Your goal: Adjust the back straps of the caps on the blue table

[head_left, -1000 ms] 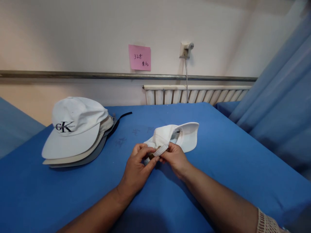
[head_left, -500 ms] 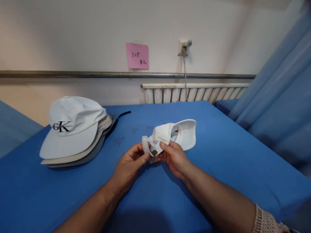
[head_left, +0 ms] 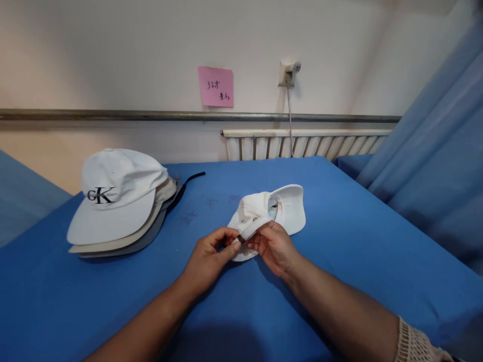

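A white baseball cap [head_left: 249,207] lies on the blue sheet with its brim pointing to the far right and its inside partly showing. Its back strap [head_left: 253,229] runs slantwise between my hands. My left hand [head_left: 211,254] pinches the strap's left end, where a small dark metal buckle [head_left: 240,238] sits at the fingertips. With the thumb and fingers closed, my right hand [head_left: 275,246] grips the strap's other part near the cap's opening. The right fingertips are partly hidden behind the strap.
To the left stands a stack of caps, a white one with black letters [head_left: 116,193] on top and a beige and a grey one below. A black strap [head_left: 194,177] trails from it. Behind the blue-covered bed [head_left: 339,281] are a radiator [head_left: 309,146] and rail; a blue curtain [head_left: 433,136] hangs right.
The strap's free end, upright at my left hand before, now lies slantwise toward my right hand. My right hand has moved from the cap's edge onto the strap. The view has shifted slightly.
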`<action>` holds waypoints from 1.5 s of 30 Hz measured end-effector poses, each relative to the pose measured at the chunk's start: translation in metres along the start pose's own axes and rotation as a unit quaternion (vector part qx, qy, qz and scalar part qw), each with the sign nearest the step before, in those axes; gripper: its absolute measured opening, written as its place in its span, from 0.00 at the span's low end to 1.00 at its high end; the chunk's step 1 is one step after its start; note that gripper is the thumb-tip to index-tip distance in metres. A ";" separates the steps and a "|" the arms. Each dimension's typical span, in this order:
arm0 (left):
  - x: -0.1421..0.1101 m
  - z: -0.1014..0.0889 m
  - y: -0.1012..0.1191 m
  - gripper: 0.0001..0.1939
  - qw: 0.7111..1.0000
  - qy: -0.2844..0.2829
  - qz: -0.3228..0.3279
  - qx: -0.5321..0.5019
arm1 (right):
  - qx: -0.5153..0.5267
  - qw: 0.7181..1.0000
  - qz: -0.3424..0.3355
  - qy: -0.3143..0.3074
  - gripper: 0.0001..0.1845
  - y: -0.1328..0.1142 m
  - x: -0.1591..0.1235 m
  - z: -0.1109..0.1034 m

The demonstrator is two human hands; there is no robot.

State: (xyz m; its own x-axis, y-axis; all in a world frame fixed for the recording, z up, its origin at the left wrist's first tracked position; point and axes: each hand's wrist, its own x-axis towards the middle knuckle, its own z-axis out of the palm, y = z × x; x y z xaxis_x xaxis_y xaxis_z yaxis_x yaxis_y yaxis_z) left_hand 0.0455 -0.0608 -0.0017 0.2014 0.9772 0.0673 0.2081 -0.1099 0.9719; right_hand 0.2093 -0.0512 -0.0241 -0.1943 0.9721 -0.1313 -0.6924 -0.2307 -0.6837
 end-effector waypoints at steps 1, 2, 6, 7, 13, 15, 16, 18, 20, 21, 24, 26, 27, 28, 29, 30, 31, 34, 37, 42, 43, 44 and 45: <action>0.000 0.000 0.000 0.10 1.000 0.001 -0.010 -0.017 | -0.001 1.000 0.000 0.001 0.13 0.000 0.000 0.001; 0.000 0.001 0.001 0.10 0.999 0.005 -0.017 -0.029 | -0.004 1.000 0.004 0.002 0.13 0.000 0.000 0.001; -0.004 0.003 0.003 0.10 1.000 0.014 0.001 -0.015 | -0.024 0.999 0.030 0.005 0.12 0.000 0.001 0.000; -0.005 0.003 0.003 0.10 1.000 0.010 0.007 -0.007 | -0.026 0.999 0.034 0.003 0.13 0.000 0.001 0.000; -0.005 0.004 0.003 0.11 0.999 0.000 -0.025 -0.031 | -0.063 0.997 0.037 -0.024 0.13 -0.001 0.001 -0.002; -0.005 0.005 0.004 0.11 0.998 -0.003 -0.036 -0.050 | -0.065 0.997 0.034 -0.034 0.13 -0.002 0.000 -0.003; -0.005 0.005 0.004 0.11 0.997 -0.006 -0.042 -0.060 | -0.062 0.997 0.030 -0.037 0.14 -0.002 -0.001 -0.002; -0.005 0.006 0.004 0.11 0.995 -0.016 -0.051 -0.079 | -0.056 0.998 0.017 -0.034 0.15 -0.002 -0.002 -0.002; -0.006 0.007 0.003 0.11 0.994 -0.025 -0.058 -0.088 | -0.056 0.998 0.001 -0.028 0.15 0.000 0.000 -0.001; -0.006 0.007 0.002 0.11 0.994 -0.030 -0.060 -0.088 | -0.061 0.998 -0.005 -0.025 0.15 0.000 0.001 -0.002; -0.008 0.004 0.003 0.11 0.996 -0.035 -0.056 -0.063 | -0.106 0.994 -0.034 0.008 0.14 0.001 0.007 -0.007; -0.008 0.001 0.005 0.11 0.999 -0.018 -0.035 -0.020 | -0.176 0.973 -0.123 0.083 0.13 -0.005 0.008 -0.012; -0.008 -0.001 0.007 0.11 1.000 -0.005 -0.020 0.010 | -0.227 0.946 -0.198 0.121 0.13 -0.009 0.007 -0.015; -0.008 -0.002 0.008 0.11 0.999 0.007 -0.003 0.041 | -0.287 0.902 -0.286 0.149 0.14 -0.015 0.004 -0.017; -0.008 -0.003 0.009 0.12 0.997 0.015 0.015 0.072 | -0.356 0.845 -0.373 0.144 0.17 -0.021 0.000 -0.018; -0.008 -0.004 0.010 0.12 0.994 0.019 0.031 0.100 | -0.435 0.779 -0.440 0.098 0.20 -0.027 -0.005 -0.018; -0.008 -0.004 0.010 0.13 0.991 0.019 0.048 0.126 | -0.508 0.712 -0.483 0.035 0.22 -0.032 -0.010 -0.017; -0.009 -0.003 0.009 0.13 0.973 0.004 0.101 0.207 | -0.662 0.553 -0.490 -0.127 0.23 -0.038 -0.020 -0.010; -0.010 -0.003 0.008 0.13 0.954 -0.020 0.138 0.265 | -0.719 0.497 -0.454 -0.173 0.17 -0.031 -0.019 -0.006; -0.011 -0.004 0.011 0.13 0.951 -0.037 0.141 0.273 | -0.692 0.526 -0.455 -0.191 0.07 -0.026 -0.011 -0.010; -0.011 -0.004 0.011 0.13 0.955 -0.038 0.135 0.262 | -0.679 0.543 -0.450 -0.203 0.06 -0.027 -0.010 -0.012; -0.011 -0.003 0.011 0.14 0.960 -0.038 0.126 0.249 | -0.665 0.561 -0.444 -0.213 0.06 -0.027 -0.010 -0.013; -0.011 -0.003 0.011 0.14 0.965 -0.037 0.116 0.234 | -0.652 0.577 -0.439 -0.221 0.06 -0.027 -0.011 -0.013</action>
State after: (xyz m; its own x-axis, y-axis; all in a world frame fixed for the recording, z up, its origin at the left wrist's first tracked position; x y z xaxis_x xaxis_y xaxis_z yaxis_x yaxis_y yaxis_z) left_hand 0.0432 -0.0720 0.0092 0.3596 0.9022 0.2381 0.5548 -0.4118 0.7229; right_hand 0.2397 -0.0546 -0.0136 -0.5247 0.5179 0.6756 0.3978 0.8508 -0.3433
